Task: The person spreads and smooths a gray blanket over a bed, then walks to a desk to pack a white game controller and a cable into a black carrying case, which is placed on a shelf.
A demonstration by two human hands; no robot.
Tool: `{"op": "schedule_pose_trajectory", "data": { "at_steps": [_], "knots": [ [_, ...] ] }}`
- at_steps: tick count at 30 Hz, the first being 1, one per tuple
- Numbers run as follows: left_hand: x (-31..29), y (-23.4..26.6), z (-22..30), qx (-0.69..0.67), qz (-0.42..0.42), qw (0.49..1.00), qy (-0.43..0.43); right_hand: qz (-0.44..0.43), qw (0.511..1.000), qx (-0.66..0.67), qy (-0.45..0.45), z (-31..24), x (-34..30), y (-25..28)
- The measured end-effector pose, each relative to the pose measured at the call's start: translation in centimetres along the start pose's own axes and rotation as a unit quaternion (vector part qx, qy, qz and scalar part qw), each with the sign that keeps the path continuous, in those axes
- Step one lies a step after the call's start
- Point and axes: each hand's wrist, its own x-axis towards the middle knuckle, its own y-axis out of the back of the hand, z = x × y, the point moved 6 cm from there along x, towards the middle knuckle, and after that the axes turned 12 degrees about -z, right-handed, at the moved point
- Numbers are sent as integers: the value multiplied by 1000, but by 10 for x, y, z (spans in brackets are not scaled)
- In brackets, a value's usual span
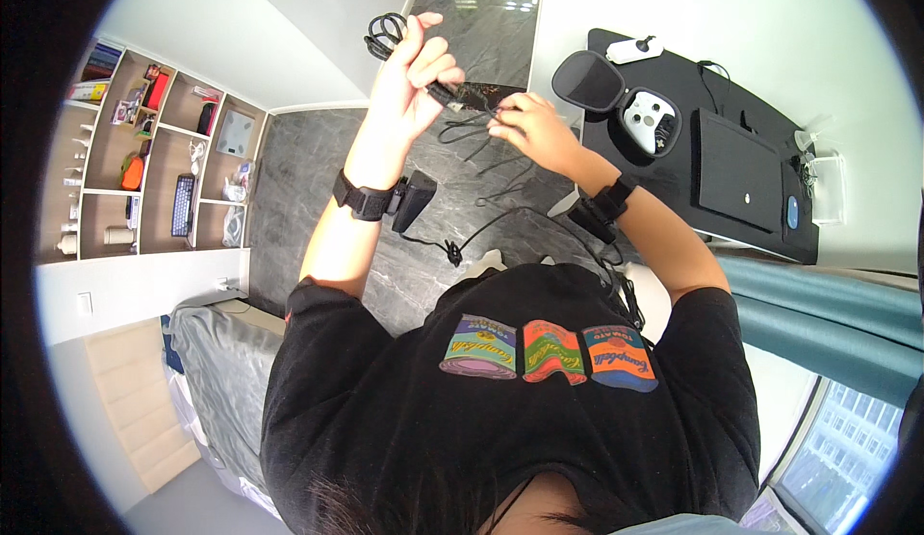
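A black cable (383, 37) is bunched in loops at the fingers of my left hand (408, 88), raised at the upper middle and closed on it. From the same hand a plug with a metal tip (445, 97) sticks out toward the right. My right hand (535, 133) is beside it, thumb and fingers pinched on the cable's slack part. Loose black loops (472, 136) hang between and below both hands. Each wrist wears a black strap with a black box, and a thin black lead runs from the left box (414, 201).
At the right stands a black desk (707, 78) with a closed black laptop (736, 171), an open case holding a white game controller (647, 116), and a white device (635, 49). Shelves (159, 150) line the left wall; a bed (226, 371) lies lower left. Grey tiled floor (318, 165) stretches below.
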Motion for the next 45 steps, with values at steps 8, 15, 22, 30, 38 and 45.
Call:
{"op": "schedule_pose_trajectory", "data": {
  "at_steps": [8,15,22,30,38,45],
  "knots": [
    [-51,27,-15,446,149,834,289,23,996,9,-84,7,13,45],
    [-45,49,-54,594,47,743,305,-6,994,-76,-76,-7,28,46],
    [-32,40,-33,553,97,801,207,14,991,117,-60,4,29,48],
    [-25,37,-25,496,75,843,195,-73,868,487,-54,19,26,-11],
    [-32,55,-15,563,162,805,96,24,899,429,-85,15,23,0],
    [-30,63,-50,503,157,841,124,13,982,171,-75,-15,24,17]
  ]
}}
